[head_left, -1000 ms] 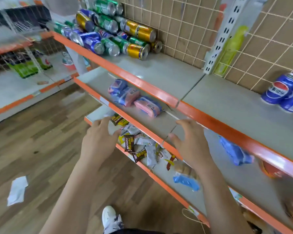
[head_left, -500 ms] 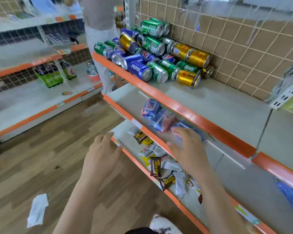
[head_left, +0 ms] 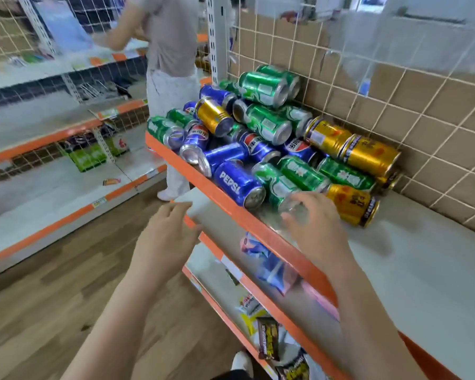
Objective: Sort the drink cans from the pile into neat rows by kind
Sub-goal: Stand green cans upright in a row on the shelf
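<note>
**A:** Where is the pile, and which hand is nearer?

**B:** The pile of cans (head_left: 272, 138) lies on the top shelf (head_left: 422, 270), from the centre to the upper right of the frame, against the wire grid (head_left: 395, 78). The right hand (head_left: 317, 229) is nearer, just below and to the right of the pile. The left hand (head_left: 165, 237) hangs at lower left, out beyond the shelf's front.

**A:** Fingers?

**B:** Both hands are spread wide and hold nothing. The right fingertips (head_left: 310, 200) overlap the near end of a green can (head_left: 274, 182), but blur hides whether they touch.

**A:** How does that can lie?

**B:** It lies on its side, long axis running upper left to lower right, end towards the hand. I judge it needs a grip across the body.

**A:** Any writing?

**B:** "PEPSI" on the blue can (head_left: 235, 183) beside it. I cannot read the print on the green can or the gold can (head_left: 350, 202).
</note>
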The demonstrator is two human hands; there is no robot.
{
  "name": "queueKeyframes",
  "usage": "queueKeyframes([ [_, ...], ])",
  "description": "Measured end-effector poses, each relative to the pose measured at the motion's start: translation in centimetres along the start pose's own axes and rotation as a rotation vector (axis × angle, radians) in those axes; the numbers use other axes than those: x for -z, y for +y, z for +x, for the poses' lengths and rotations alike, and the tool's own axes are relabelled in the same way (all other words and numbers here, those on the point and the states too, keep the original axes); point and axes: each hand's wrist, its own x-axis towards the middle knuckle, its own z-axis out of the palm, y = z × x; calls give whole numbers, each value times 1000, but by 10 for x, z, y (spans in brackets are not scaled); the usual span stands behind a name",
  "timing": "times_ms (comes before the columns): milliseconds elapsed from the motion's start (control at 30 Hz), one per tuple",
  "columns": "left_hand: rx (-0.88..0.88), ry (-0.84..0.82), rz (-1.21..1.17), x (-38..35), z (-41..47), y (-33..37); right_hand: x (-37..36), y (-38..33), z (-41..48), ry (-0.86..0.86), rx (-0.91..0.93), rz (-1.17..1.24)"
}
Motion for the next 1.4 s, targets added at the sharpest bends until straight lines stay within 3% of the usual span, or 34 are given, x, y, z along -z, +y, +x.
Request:
queueKeyframes([
  [233, -244, 58, -27, -9, 82, 46, 3, 17, 69, -20, -12, -86],
  [333, -333, -11, -2, -17, 113, 69, 5, 27, 92, -31, -54, -158],
  [467, -417, -270, 80, -36, 159, 88, 5, 25, 118, -112, -147, -241],
  [667, -456, -812, 209, -58, 201, 103, 4, 18, 139, -338, -231, -454],
  [767, -473, -951, 186, -62, 217, 101, 3, 14, 151, -446, -261, -524],
  [967, -556, -953, 79, -67, 233, 90, 4, 6, 162, -477, -337, -472],
  [1400, -595, -741, -72, -58, 226, 96, 20, 21, 149, -105, -423, -101],
])
